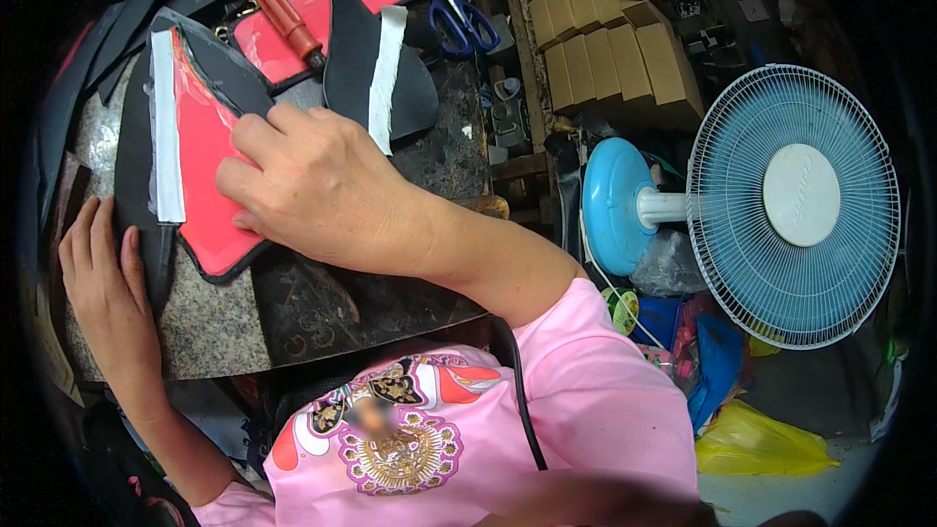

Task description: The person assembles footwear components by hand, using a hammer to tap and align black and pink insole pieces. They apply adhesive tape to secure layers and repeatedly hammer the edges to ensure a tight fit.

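Head view: between nine and ten o'clock, a pink panel [203,176] lies partly under the curled right hand [312,185]; whether it is pinched, I cannot tell. Near nine, the left hand [105,278] lies open; weak bracing could let the panel skew.

bare hands [105,283]: 2 | white strips [166,127]: 2 | scissors [454,13]: 1 pair | red-handled tool [289,24]: 1 | electric fan [800,195]: 1

At nine o'clock, the panel [202,224] is coral-pink edged black, its strip [168,137] white; at eight, the counter [215,332] speckled grey; at eleven, the tool handle [288,20] red; at three, the fan [795,200] blue-and-white.
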{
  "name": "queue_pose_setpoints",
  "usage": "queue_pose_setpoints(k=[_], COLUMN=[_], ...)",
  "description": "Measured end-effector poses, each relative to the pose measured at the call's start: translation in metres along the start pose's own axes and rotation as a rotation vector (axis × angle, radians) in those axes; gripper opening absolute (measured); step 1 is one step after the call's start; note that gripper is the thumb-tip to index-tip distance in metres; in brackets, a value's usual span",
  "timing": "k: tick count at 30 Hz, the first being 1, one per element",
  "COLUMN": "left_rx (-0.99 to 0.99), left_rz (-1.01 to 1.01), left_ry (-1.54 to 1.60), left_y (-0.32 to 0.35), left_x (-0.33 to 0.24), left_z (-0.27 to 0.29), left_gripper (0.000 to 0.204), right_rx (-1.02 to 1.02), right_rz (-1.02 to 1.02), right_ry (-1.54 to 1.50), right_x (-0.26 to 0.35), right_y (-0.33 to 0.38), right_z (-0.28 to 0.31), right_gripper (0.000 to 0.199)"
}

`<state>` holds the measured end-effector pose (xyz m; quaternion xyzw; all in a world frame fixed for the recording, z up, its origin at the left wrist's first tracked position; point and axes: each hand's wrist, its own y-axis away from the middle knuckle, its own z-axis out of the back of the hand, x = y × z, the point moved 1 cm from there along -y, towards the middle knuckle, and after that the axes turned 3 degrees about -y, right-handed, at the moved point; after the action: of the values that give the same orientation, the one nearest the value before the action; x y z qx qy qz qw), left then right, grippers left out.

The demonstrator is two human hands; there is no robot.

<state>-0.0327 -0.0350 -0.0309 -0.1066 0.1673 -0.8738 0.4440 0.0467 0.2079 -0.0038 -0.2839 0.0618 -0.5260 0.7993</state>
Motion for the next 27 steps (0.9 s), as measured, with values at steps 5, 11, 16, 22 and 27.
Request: queue_pose_setpoints(k=[5, 11, 16, 22, 27], left_rx=[0.012, 0.059, 0.053, 0.035, 0.037], left_rz=[0.002, 0.007, -0.012, -0.016, 0.000], left_ry=[0.011, -0.018, -0.032, -0.070, -0.029], left_y=[0.0029, 0.0040, 0.0028, 0.0024, 0.0028], left_x=[0.0054, 0.0062, 0.0073, 0.0070, 0.0060], left_z=[-0.0012, -0.0015, -0.0018, -0.0007, -0.0017], left_gripper=[0.035, 0.038, 0.037, 0.037, 0.037], right_rx=[0.012, 0.020, 0.021, 0.002, 0.026], right_rz=[0.008, 0.008, 0.006, 0.011, 0.008], right_ry=[0.008, -0.003, 0.000, 0.000, 0.008], right_x=[0.0006, -0.0008, -0.0011, -0.0010, -0.0013], right_y=[-0.0014, -0.0017, -0.0025, -0.0024, -0.0022], right_z=[0.0009, 0.0013, 0.0025, 0.0038, 0.0031], right_gripper=[0.033, 0.033, 0.033, 0.031, 0.030])
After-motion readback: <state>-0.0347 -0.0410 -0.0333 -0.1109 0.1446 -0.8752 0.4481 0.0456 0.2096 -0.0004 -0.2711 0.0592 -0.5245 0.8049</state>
